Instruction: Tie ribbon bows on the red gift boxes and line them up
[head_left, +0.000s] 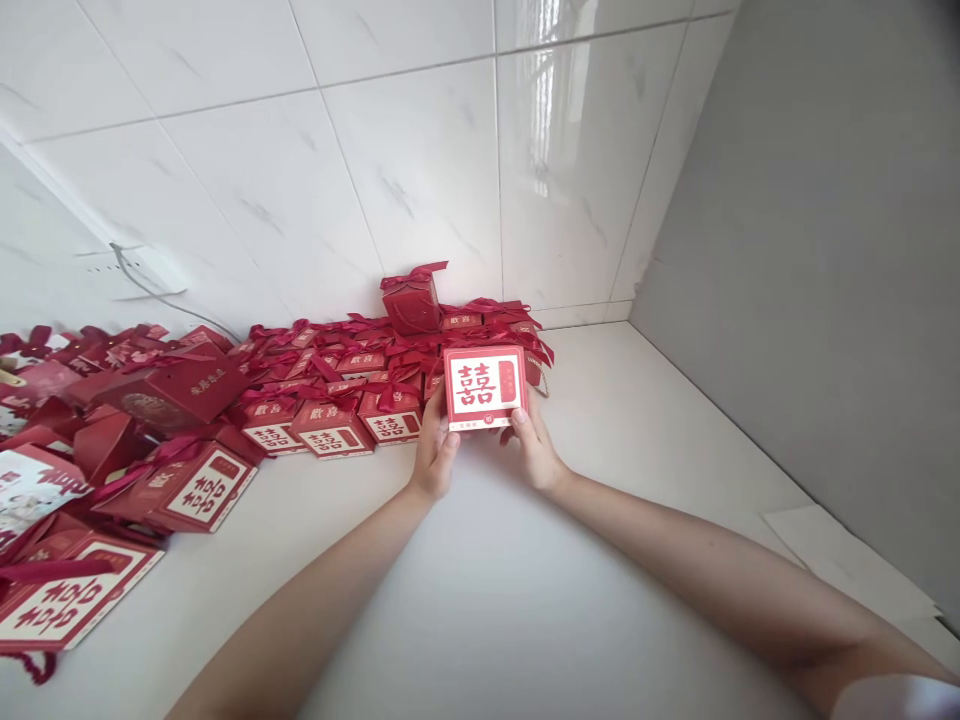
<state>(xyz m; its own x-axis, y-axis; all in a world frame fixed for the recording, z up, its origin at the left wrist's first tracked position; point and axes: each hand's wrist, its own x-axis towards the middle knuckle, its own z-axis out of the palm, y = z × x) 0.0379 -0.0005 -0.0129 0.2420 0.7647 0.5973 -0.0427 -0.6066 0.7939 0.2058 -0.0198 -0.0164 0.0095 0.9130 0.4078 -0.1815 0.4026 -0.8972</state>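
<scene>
Between my two hands I hold a red and white gift box with large red characters on its face, raised in front of a row of similar boxes. My left hand grips its left side, thumb near the lower corner. On the right side, my right hand has its thumb against the lower front edge and its fingers curled behind. Just behind it stand more red gift boxes tied with dark red ribbons. A single ribboned box sits on top of the others against the wall.
Several larger red boxes crowd the left side, some tilted. A white tiled wall closes off the back, and a grey panel stands at the right. A grey cable runs down from a wall socket behind the boxes.
</scene>
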